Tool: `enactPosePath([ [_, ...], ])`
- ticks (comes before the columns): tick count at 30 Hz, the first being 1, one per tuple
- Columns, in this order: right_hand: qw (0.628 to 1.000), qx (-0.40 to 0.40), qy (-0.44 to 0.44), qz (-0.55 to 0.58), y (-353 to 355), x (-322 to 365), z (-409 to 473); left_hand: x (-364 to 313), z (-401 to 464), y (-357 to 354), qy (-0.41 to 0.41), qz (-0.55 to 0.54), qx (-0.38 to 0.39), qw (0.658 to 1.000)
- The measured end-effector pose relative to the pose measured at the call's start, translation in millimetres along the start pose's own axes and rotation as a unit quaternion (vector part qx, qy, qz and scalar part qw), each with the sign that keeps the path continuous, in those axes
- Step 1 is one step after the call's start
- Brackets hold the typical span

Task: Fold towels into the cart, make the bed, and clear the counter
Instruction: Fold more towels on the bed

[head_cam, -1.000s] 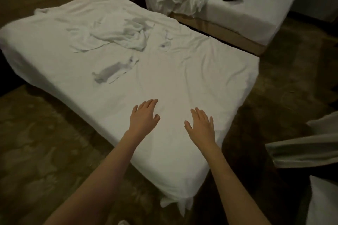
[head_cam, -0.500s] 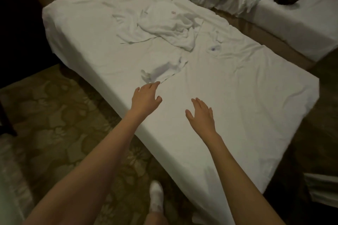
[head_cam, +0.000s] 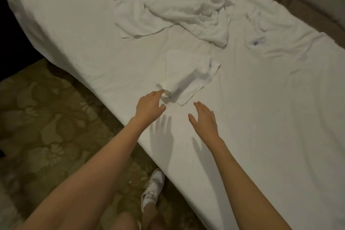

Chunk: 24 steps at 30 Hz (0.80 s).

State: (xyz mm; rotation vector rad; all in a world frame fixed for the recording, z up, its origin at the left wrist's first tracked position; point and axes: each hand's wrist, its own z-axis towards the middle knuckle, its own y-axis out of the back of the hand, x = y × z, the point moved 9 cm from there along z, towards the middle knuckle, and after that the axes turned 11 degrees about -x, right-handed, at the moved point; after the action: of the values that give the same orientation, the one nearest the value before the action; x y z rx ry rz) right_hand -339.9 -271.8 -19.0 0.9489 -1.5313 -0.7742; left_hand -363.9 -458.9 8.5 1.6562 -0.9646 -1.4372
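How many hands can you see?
2. The left hand reaches to the near corner of the small white towel on the bed; the right hand hovers open over the white bedsheet.

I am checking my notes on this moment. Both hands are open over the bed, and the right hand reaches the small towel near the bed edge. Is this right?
One detail is wrong. The head view shows the left hand reaching the small towel near the bed edge, fingertips at its corner. The right hand hovers open beside it, apart from the towel.
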Motion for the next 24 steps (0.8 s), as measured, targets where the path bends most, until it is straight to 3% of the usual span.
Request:
enactPosePath([
  [4, 1.0, 0.01, 0.005, 0.0, -41, -3, 42, 30, 39, -49, 0.055, -0.071, 0.043, 0.995],
  [7, 1.0, 0.0, 0.005, 0.02, -67, -10, 70, 51, 59, -73, 0.133, -0.198, 0.003, 0.971],
  [11, 0.997, -0.07, -0.001, 0.011, -81, -19, 91, 60, 77, -82, 0.156, -0.287, -0.077, 0.942],
  [16, 0.985, -0.164, -0.046, 0.003, -71, -20, 101, 47, 91, -90, 0.162, -0.345, -0.078, 0.921],
  [20, 0.979, -0.142, -0.11, 0.098, -60, -41, 98, 48, 91, -65, 0.152, -0.333, -0.15, 0.918],
  [24, 0.946, -0.149, -0.185, 0.222, -31, -67, 76, 31, 89, -49, 0.159, -0.377, -0.148, 0.901],
])
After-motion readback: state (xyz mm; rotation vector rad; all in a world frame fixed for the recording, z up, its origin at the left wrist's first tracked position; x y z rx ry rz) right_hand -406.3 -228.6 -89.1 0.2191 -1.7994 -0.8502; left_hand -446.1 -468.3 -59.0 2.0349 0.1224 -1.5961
